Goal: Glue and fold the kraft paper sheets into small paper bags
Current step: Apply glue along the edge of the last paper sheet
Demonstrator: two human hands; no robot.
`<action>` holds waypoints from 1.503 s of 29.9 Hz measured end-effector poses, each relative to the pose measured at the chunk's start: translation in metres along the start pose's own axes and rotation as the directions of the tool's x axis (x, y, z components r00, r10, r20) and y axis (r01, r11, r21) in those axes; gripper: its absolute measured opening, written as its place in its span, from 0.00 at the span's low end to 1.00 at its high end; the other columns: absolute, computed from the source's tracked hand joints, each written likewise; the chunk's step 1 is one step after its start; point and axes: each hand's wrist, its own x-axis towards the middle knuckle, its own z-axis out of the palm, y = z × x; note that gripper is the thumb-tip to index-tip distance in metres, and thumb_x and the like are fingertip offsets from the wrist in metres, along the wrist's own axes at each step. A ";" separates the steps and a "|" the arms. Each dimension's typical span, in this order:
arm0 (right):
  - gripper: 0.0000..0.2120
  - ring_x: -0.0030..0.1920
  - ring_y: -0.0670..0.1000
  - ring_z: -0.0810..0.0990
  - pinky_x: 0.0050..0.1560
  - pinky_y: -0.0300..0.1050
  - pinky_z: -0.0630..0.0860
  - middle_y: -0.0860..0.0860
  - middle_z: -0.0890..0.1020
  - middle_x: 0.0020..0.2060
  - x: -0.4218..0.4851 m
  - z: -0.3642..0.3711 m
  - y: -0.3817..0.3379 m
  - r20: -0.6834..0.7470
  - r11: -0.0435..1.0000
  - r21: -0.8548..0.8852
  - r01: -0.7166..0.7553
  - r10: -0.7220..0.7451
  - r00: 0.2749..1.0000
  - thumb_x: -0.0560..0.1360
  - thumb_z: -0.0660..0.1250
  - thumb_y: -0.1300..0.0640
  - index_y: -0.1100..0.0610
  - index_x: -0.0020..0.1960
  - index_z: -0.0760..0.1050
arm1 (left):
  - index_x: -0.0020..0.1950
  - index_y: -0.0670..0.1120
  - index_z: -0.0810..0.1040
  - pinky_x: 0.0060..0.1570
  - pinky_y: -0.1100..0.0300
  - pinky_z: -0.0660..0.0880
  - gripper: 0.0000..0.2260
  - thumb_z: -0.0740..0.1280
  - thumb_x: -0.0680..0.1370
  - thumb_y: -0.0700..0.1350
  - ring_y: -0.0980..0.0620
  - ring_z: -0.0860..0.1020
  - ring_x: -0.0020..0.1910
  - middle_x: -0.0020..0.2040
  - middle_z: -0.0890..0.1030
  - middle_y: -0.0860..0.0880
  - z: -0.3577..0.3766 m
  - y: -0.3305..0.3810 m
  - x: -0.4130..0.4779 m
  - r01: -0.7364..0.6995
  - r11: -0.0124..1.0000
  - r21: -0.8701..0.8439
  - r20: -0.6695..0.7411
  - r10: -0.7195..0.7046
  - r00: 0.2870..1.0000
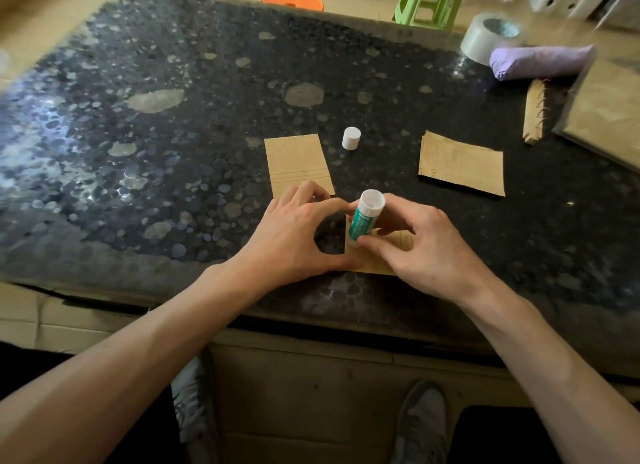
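- Your right hand [422, 245] pinches the glue stick [365, 221] low on its green label, thumb at the base and fingertips wrapped round the far side.
- The stick stands nearly upright with its open white end tipped toward 12 o'clock, and its base sits on the small kraft paper piece [372, 264].
- That piece lies flat near the 6 o'clock edge of the dark speckled table [173, 117], mostly covered by your hands.
- Your left hand [294, 235] arches loosely, with the thumb lying flat along the piece's near left edge, pressing it down.
- Its index fingertip reaches right up to the tube; I can't tell whether it touches.
- The white cap [351, 138] stands alone at 12 o'clock from your hands, well apart from the stick.
- A folded kraft sheet [299, 164] lies at 11 o'clock, its near edge just beside your left fingers.
- Another kraft sheet [460, 162] lies at 2 o'clock, clear of both hands.
- Out at the table's 2 o'clock corner sit a grey tape roll [485, 37] and a purple bundle [540, 61], touching each other.
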 end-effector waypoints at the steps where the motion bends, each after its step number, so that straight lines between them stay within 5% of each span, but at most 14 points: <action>1: 0.22 0.59 0.32 0.77 0.54 0.24 0.73 0.32 0.80 0.55 0.000 -0.001 -0.001 0.007 1.000 0.007 0.005 -0.005 1.000 0.76 0.76 0.47 0.43 0.68 0.76 | 0.70 0.63 0.73 0.59 0.57 0.62 0.35 0.67 0.66 0.75 0.54 0.68 0.63 0.62 0.70 0.55 0.000 0.000 0.000 -0.001 1.000 0.000 0.000 0.001 1.000; 8: 0.23 0.54 0.36 0.79 0.51 0.28 0.76 0.35 0.80 0.49 -0.001 0.009 -0.004 -0.171 0.999 -0.022 0.026 -0.030 0.985 0.69 0.75 0.36 0.47 0.58 0.79 | 0.69 0.62 0.74 0.60 0.57 0.62 0.34 0.66 0.66 0.74 0.54 0.67 0.64 0.62 0.70 0.55 -0.002 0.001 0.000 -0.001 1.000 -0.012 0.016 0.001 1.000; 20: 0.19 0.57 0.40 0.81 0.58 0.25 0.72 0.41 0.85 0.55 -0.002 0.008 -0.002 -0.105 0.998 -0.054 0.031 -0.037 0.994 0.76 0.76 0.58 0.47 0.66 0.81 | 0.69 0.62 0.74 0.59 0.57 0.61 0.35 0.67 0.65 0.74 0.53 0.67 0.63 0.62 0.70 0.54 -0.002 0.002 0.001 0.012 1.000 -0.005 0.021 -0.011 1.000; 27: 0.16 0.51 0.41 0.80 0.52 0.27 0.73 0.42 0.84 0.49 -0.002 0.011 -0.004 -0.178 0.994 -0.101 0.044 -0.061 0.982 0.75 0.77 0.50 0.52 0.60 0.82 | 0.69 0.61 0.74 0.60 0.57 0.61 0.35 0.67 0.65 0.73 0.53 0.68 0.64 0.63 0.70 0.54 -0.002 0.002 0.001 0.017 1.000 -0.006 0.019 -0.016 1.000; 36: 0.18 0.52 0.41 0.77 0.52 0.21 0.70 0.41 0.81 0.51 0.000 0.016 -0.005 -0.197 0.991 -0.136 -0.002 -0.025 0.980 0.76 0.77 0.55 0.53 0.65 0.80 | 0.69 0.62 0.73 0.60 0.58 0.61 0.35 0.67 0.64 0.74 0.53 0.67 0.63 0.62 0.70 0.55 -0.001 0.002 0.001 0.025 1.000 -0.017 0.020 -0.024 1.000; 45: 0.17 0.52 0.44 0.80 0.52 0.29 0.73 0.46 0.85 0.52 0.006 0.018 -0.003 -0.217 0.990 -0.138 -0.007 -0.023 0.976 0.76 0.76 0.55 0.53 0.64 0.80 | 0.72 0.60 0.70 0.61 0.57 0.62 0.39 0.67 0.64 0.74 0.53 0.67 0.64 0.63 0.69 0.55 0.000 0.003 0.001 0.040 0.999 -0.014 0.029 -0.040 0.999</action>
